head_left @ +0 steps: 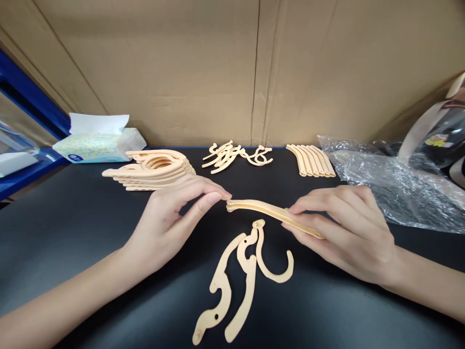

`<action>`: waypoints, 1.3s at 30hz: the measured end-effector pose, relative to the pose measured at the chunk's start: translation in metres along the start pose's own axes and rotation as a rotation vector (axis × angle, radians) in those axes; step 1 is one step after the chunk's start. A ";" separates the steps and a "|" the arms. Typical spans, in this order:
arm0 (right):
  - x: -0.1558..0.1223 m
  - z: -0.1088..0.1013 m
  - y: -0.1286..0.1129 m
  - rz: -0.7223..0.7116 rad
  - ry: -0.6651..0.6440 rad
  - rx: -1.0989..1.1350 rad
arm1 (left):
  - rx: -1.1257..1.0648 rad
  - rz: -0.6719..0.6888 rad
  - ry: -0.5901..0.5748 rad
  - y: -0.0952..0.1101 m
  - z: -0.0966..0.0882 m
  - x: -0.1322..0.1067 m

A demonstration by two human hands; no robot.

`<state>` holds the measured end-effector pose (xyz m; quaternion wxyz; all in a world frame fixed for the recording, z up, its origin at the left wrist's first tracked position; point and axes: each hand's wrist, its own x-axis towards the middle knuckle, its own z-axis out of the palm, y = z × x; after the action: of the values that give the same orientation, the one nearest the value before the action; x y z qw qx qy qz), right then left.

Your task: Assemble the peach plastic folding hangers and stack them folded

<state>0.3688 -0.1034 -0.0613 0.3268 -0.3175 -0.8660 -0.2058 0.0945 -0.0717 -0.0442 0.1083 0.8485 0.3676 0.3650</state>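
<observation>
Between both hands, a cream-coloured curved hanger arm point(259, 206) with a long groove is held just above the black table. My right hand point(345, 230) grips its right half between thumb and fingers. The thumb and fingertips of my left hand point(178, 213) pinch at its left end. Below it on the table lie a hook piece point(278, 277) with a round head, a notched curved piece point(221, 291) with a small hole, and a second curved piece point(247, 295), close together.
Behind my left hand are a stack of cream hanger pieces point(156, 169) and a tissue pack point(98, 145). Farther back lie loose hooks point(223, 156) and a row of curved arms point(310, 161). Crumpled clear plastic point(392, 179) covers the right side. A cardboard wall point(203, 72) stands behind.
</observation>
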 end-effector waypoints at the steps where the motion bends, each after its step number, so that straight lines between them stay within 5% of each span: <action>1: 0.001 -0.001 -0.001 0.002 0.004 -0.002 | -0.014 -0.026 -0.007 0.000 0.000 0.000; 8: 0.003 -0.004 -0.003 -0.010 0.032 -0.021 | -0.109 -0.121 -0.101 0.003 0.005 0.001; 39: 0.003 0.011 0.006 0.097 -0.018 0.035 | -0.305 -0.311 -0.057 -0.004 0.010 0.004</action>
<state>0.3665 -0.0920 -0.0662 0.3339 -0.3552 -0.8561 -0.1716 0.1013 -0.0656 -0.0510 0.3007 0.7652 0.4315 0.3712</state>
